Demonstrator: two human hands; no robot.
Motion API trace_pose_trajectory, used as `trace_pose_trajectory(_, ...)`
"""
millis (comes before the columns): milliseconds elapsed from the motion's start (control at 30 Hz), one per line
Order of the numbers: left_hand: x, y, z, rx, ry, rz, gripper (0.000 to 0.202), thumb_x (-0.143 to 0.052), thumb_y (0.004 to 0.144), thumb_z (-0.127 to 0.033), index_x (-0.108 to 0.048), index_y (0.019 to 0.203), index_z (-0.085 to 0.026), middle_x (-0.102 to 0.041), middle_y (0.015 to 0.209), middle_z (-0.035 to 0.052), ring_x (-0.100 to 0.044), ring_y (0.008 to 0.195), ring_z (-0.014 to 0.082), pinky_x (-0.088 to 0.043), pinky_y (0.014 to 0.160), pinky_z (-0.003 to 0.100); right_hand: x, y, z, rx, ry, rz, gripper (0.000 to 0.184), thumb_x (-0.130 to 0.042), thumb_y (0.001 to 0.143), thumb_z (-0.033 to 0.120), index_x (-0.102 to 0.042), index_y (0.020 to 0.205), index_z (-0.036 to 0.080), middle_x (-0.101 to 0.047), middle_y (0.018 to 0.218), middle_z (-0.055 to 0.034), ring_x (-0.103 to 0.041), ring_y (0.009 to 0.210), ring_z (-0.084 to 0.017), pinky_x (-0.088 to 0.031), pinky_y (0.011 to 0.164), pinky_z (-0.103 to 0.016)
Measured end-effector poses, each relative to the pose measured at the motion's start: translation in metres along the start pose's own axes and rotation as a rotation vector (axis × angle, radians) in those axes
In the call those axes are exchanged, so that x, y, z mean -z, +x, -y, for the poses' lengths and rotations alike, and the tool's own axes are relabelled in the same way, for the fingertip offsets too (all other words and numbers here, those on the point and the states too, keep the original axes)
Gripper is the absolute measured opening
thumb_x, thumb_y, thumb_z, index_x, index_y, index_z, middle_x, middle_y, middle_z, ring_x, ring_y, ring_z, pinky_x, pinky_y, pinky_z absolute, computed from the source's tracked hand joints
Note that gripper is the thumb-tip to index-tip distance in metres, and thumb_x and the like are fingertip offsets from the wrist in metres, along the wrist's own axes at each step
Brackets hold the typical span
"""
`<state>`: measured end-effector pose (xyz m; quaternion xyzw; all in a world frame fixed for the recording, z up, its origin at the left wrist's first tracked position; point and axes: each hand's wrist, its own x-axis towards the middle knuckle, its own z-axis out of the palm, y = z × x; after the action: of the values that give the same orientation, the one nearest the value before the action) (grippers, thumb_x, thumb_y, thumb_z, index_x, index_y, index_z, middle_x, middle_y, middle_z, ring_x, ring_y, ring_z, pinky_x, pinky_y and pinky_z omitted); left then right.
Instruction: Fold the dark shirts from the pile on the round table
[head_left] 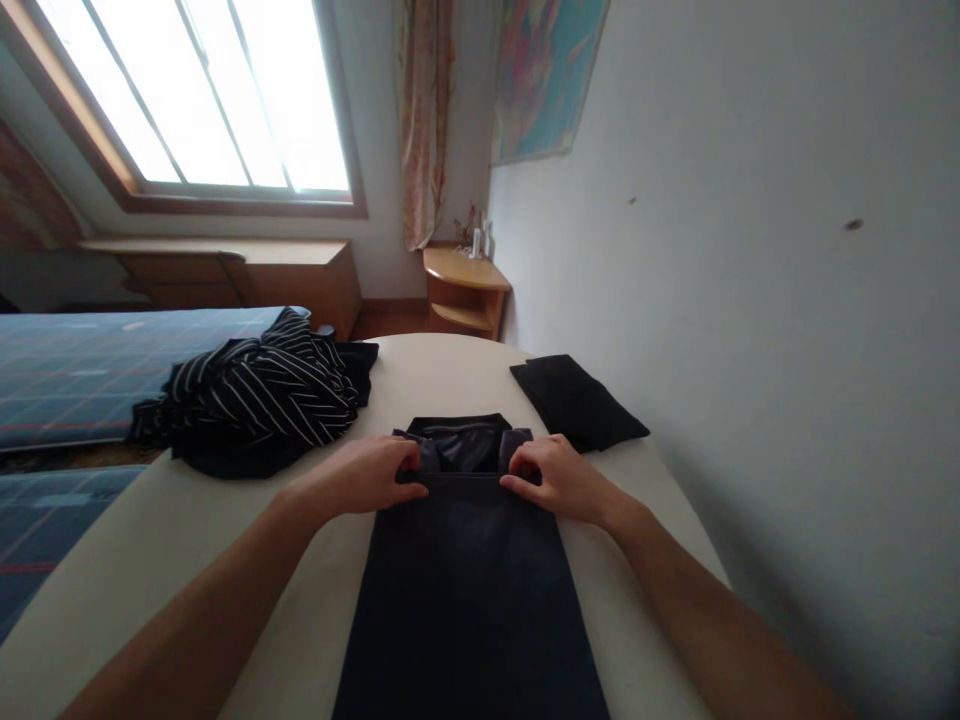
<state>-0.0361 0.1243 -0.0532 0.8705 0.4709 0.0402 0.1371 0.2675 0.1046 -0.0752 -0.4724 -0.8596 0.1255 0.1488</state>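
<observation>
A dark navy garment (472, 590) lies lengthwise on the pale round-edged table, running off the bottom of the view. At its far end the opening shows a shiny dark inner lining (471, 447). My left hand (375, 475) pinches the left side of the opening's edge between thumb and curled fingers. On the right side, my right hand (559, 480) grips the same edge, thumb toward the middle. The near layer's edge runs straight between my two thumbs. Fabric at the fingertips is partly hidden by my fingers.
A black-and-white striped garment (277, 385) lies crumpled at the table's left. A folded black cloth (577, 400) sits at the far right, near the white wall (750, 330). Blue plaid bedding (75, 375) is left of the table (442, 362). A wooden corner shelf (461, 268) stands beyond.
</observation>
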Motion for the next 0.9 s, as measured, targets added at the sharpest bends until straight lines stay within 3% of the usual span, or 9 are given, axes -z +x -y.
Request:
trace_pose_trajectory(133,-0.003,-0.003,0.009,0.065,-0.010,0.064,0.024,-0.073,0.072,-0.043,-0.066,0.084,-0.024,-0.068,0.080,0.0016,-0.062,0.069,0.0215,-0.039,0.059,0.028,0.002,-0.002,0.000,0.022,0.027,0.036,0.021,-0.068,0.087,0.040,-0.067,0.082,0.020,-0.070,0.085,-0.0032,-0.063,0.085,-0.020,-0.038,0.087,-0.037)
trace_pose_trajectory(500,-0.005,0.001,0.018,0.013,-0.207,0.141,0.025,-0.072,0.068,-0.033,-0.068,0.091,-0.024,-0.067,0.080,-0.0007,-0.062,0.070,0.0194,-0.041,0.060,0.027,0.006,-0.004,-0.005,0.085,0.140,0.085,0.012,-0.067,0.086,0.032,-0.070,0.091,0.022,-0.072,0.095,-0.0040,-0.064,0.094,-0.022,-0.036,0.096,-0.040)
trace_pose_trajectory(733,0.006,-0.002,0.016,-0.074,-0.276,0.258,0.010,-0.064,0.075,-0.033,-0.069,0.075,-0.024,-0.063,0.067,-0.0016,-0.057,0.060,0.0173,-0.036,0.054,0.026,0.009,-0.005,-0.003,0.119,0.190,0.075,0.011,-0.064,0.084,0.027,-0.070,0.093,0.022,-0.072,0.088,-0.0025,-0.064,0.081,-0.019,-0.040,0.094,-0.038)
trace_pose_trajectory(900,0.025,-0.009,0.013,-0.070,-0.313,0.293,0.011,-0.063,0.077,-0.032,-0.068,0.077,-0.023,-0.062,0.069,-0.0014,-0.056,0.063,0.0168,-0.038,0.055,0.025,0.012,-0.008,-0.005,0.120,0.244,0.060,0.012,-0.064,0.085,0.029,-0.071,0.091,0.022,-0.073,0.085,-0.0026,-0.063,0.079,-0.019,-0.044,0.089,-0.037)
